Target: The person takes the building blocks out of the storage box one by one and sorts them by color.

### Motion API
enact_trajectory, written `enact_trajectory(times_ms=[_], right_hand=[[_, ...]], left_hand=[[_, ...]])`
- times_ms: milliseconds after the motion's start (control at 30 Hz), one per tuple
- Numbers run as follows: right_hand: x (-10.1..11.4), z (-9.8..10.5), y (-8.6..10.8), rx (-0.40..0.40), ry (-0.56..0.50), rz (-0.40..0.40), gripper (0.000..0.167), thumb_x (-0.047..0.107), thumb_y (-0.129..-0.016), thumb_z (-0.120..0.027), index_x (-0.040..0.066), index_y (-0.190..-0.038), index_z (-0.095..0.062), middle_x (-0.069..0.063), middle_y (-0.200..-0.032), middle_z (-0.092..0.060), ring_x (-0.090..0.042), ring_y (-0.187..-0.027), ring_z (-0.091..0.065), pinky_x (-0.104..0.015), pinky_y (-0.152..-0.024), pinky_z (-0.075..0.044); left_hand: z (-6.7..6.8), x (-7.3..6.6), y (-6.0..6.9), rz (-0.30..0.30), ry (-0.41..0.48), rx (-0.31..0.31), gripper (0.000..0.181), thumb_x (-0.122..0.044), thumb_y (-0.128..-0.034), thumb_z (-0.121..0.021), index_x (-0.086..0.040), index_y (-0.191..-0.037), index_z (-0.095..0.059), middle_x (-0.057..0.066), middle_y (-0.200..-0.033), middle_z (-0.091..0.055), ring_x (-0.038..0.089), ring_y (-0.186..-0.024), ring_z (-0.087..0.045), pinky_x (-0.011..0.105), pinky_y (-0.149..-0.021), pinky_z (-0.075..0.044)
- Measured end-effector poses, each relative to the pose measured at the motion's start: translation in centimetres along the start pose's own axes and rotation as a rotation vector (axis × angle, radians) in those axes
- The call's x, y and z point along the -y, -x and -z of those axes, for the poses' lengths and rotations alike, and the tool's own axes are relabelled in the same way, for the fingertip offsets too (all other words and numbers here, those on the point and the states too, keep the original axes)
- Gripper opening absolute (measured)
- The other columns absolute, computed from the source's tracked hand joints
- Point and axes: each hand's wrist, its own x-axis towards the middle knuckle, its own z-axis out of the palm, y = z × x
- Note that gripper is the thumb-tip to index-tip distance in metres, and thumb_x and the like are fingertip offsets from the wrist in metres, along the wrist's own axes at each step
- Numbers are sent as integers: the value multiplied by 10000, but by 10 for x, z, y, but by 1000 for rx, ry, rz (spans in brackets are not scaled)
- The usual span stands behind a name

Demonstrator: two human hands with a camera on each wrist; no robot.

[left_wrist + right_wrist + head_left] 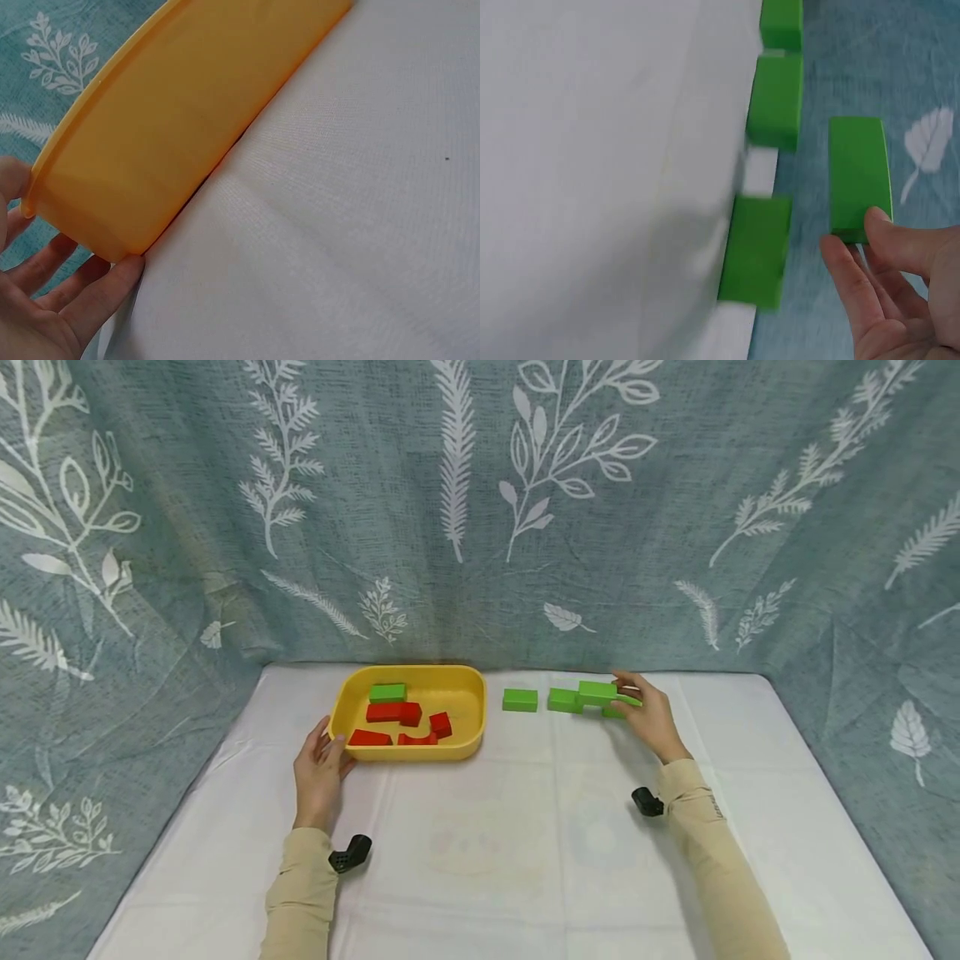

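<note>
In the head view, the left hand [318, 781] grips the front left corner of a yellow tray [420, 754], its fingertips on the tray wall [165, 120] in the left wrist view. Inside lie a green block [387, 693] and several red pieces, among them a long one [383, 713] and a small cube [441, 725]. To the tray's right, the right hand [651, 717] pinches a green block [597, 693] by one end, raised off the cloth. Three green blocks stand apart in a row: left [520, 700], middle [564, 700] and right [756, 251].
A white cloth [525, 860] covers the table. Behind it and at both sides hangs a teal curtain [420, 527] with a white leaf pattern. A black device [351, 854] sits at the left wrist, another [647, 802] at the right.
</note>
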Motion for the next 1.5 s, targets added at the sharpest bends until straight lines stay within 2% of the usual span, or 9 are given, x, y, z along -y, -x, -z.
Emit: enact_trajectory(times_ms=[133, 467, 600, 767, 1000, 1167, 1233, 1367, 1500], right_hand=[[-10, 17, 6, -43, 26, -12, 514, -123, -872, -644, -55, -1361, -503, -276, -1248, -555, -433, -1182, -553, -436, -966, -516], [-34, 53, 20, -121, 63, -31, 524, -180, -841, -638, -93, -1341, -504, -316, -1220, -553, -467, -1155, -561, -464, -970, -499], [-43, 71, 26, -136, 109, -62, 527, -170, -852, -633, -88, -1353, -496, -310, -1230, -551, -460, -1164, -558, -462, -967, -498], [-50, 86, 31, -136, 160, -81, 520, -172, -858, -623, -99, -1354, -485, -322, -1231, -546, -477, -1155, -550, -489, -967, -488], [-61, 96, 35, -80, 174, -99, 519, -174, -864, -610, -122, -1359, -464, -357, -1253, -526, -493, -1160, -532, -486, -957, -491], [-77, 110, 44, -75, 182, -153, 499, -163, -883, -588, -130, -1361, -451, -378, -1267, -501, -506, -1185, -502, -531, -965, -473], [-81, 109, 43, -71, 162, -171, 485, -152, -895, -573, -128, -1364, -450, -377, -1278, -497, -505, -1197, -498, -544, -977, -467], [-81, 101, 37, -45, 122, -201, 488, -114, -912, -566, -113, -1383, -441, -365, -1313, -489, -494, -1226, -488, -540, -1004, -459], [-77, 99, 32, -48, 148, -235, 510, -107, -902, -596, -100, -1389, -445, -347, -1316, -504, -474, -1234, -489, -536, -1008, -461]], left_hand=[[0, -1, 0, 0, 6, -3, 540, -245, -1031, -506, -253, -1540, -325, 91, -1514, -386, 223, -1287, -470, 235, -921, -523], [-2, -2, 0, 31, -32, -9, 553, -294, -1030, -495, -285, -1547, -300, 91, -1536, -359, 249, -1317, -458, 306, -987, -484], [-3, -4, 1, 45, -46, -12, 558, -316, -1028, -492, -295, -1549, -292, 92, -1546, -346, 253, -1324, -452, 320, -1001, -476], [-4, -4, 1, 34, -44, -11, 553, -306, -1031, -488, -286, -1549, -293, 101, -1538, -352, 256, -1324, -452, 308, -993, -482], [-3, -3, 2, 25, -43, -25, 542, -291, -1032, -493, -284, -1543, -312, 95, -1528, -364, 249, -1308, -464, 278, -962, -499], [-16, -4, -2, 26, -44, 26, 544, -315, -1027, -498, -305, -1539, -314, 108, -1521, -360, 244, -1296, -467, 234, -934, -509], [-15, -4, -3, 29, -49, 27, 542, -327, -1027, -493, -314, -1538, -313, 114, -1516, -357, 243, -1292, -466, 192, -902, -516], [-9, -5, -3, 52, -50, -12, 535, -328, -1025, -493, -325, -1532, -323, 104, -1515, -355, 230, -1281, -459, 117, -810, -517], [-6, -6, -3, 67, -56, -17, 548, -327, -1020, -498, -324, -1536, -315, 109, -1531, -340, 224, -1285, -453, 116, -789, -523]])
